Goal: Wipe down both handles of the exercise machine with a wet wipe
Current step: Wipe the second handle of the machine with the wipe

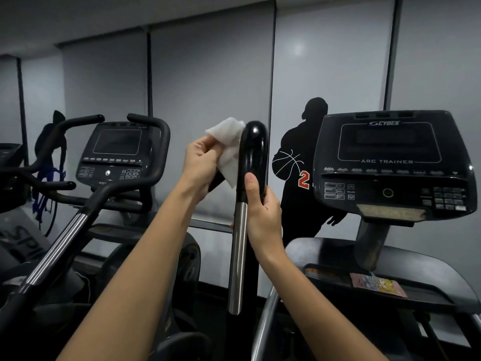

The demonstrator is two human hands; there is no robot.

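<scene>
The handle (253,157) of the Cybex Arc Trainer stands nearly upright at frame centre. Its long axis runs from about 6 o'clock to 12 o'clock, black padded top above, bare steel tube (238,256) below.

The right hand (260,212) grips the handle at the joint between black pad and steel; its fingers are curled behind the bar and the thumb lies up the front face. This grip is closed on the handle and appears to steady it.

The left hand (201,165) pinches the wet wipe (229,147) between thumb and fingers. The wipe lies at 9 o'clock from the padded top, its right edge touching or just beside the pad; actual contact cannot be confirmed. The left hand is the nearer one to the unwiped upper section, so the coming move is judged to turn on carrying the wipe toward 3 o'clock onto the pad, then stroking down the long axis toward 6 o'clock, where the right hand's grip blocks the path.

Surface: the pad is glossy and likely slick when wet.

Room: the machine's console (390,165) sits at 3 o'clock; a second machine (117,152) stands at 9 o'clock. Grey wall panels behind carry a basketball-player silhouette (304,162). A second handle of this machine is not identifiable in view.
</scene>
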